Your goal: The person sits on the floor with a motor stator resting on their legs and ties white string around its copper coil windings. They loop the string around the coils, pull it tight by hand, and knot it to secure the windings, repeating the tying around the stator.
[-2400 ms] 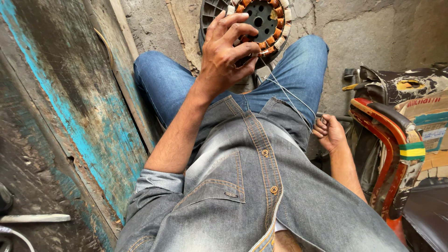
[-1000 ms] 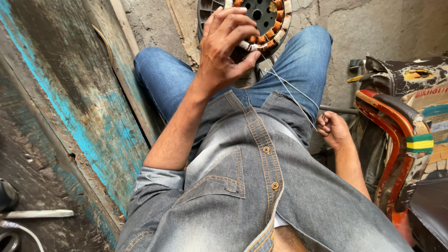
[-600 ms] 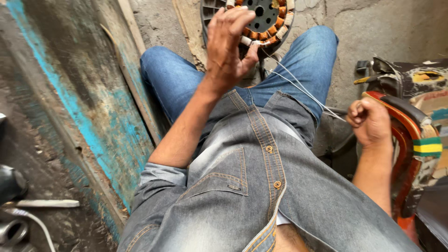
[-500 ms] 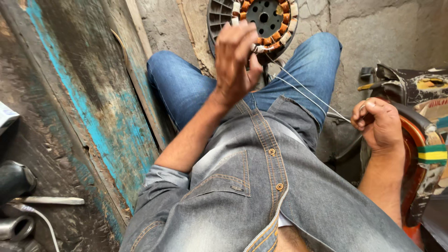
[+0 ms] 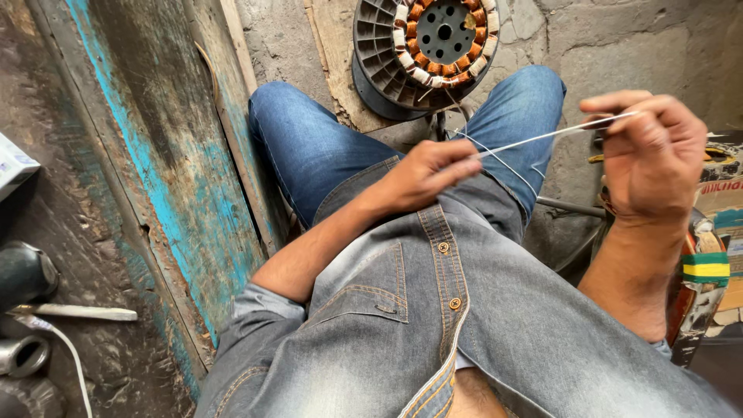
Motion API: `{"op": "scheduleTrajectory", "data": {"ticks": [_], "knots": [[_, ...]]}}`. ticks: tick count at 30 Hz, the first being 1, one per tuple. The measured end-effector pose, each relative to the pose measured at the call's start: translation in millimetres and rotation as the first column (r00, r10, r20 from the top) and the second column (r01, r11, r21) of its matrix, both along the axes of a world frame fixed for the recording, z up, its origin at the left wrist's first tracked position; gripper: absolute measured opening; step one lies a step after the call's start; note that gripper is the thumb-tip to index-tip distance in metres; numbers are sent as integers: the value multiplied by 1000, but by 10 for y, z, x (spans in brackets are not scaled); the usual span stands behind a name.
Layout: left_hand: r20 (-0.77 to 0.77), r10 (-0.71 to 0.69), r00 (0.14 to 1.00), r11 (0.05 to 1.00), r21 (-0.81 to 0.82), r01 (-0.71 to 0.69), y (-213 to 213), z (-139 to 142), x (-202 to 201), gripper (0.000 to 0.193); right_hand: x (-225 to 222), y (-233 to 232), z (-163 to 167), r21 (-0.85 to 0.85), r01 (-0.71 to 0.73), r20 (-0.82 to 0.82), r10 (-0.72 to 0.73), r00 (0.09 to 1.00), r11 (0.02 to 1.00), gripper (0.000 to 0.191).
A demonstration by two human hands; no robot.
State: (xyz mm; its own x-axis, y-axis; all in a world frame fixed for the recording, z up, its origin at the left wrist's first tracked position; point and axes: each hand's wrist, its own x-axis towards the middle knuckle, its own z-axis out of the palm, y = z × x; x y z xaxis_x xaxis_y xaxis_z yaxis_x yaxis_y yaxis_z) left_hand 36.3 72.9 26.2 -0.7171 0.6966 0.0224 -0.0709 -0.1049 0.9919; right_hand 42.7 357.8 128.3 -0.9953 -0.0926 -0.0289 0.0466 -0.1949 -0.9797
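Pinching wire (image 5: 542,137) taut between left hand (image 5: 422,172) and raised right hand (image 5: 646,155), both closed on it; feeding toward stator (image 5: 426,42) between knees.

A small repair workshop, by the look of it, is showing here: a fan motor stator (image 5: 428,40) with copper windings is lying on a rough concrete floor (image 5: 619,46), a worn wooden door with peeling blue paint (image 5: 155,155) is standing alongside, and metal pipe pieces (image 5: 23,354) are lying on grimy ground.
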Motion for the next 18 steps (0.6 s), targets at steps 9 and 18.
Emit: {"op": "scheduleTrajectory", "data": {"ticks": [9, 18], "knots": [[556, 325, 765, 620, 486, -616, -738, -4, -298, 21, 150, 705, -175, 518, 73, 186, -196, 963, 852, 12], [-127, 546, 828, 829, 225, -512, -400, 353, -311, 18, 38, 477, -253, 440, 105, 20, -126, 992, 892, 13]]}}
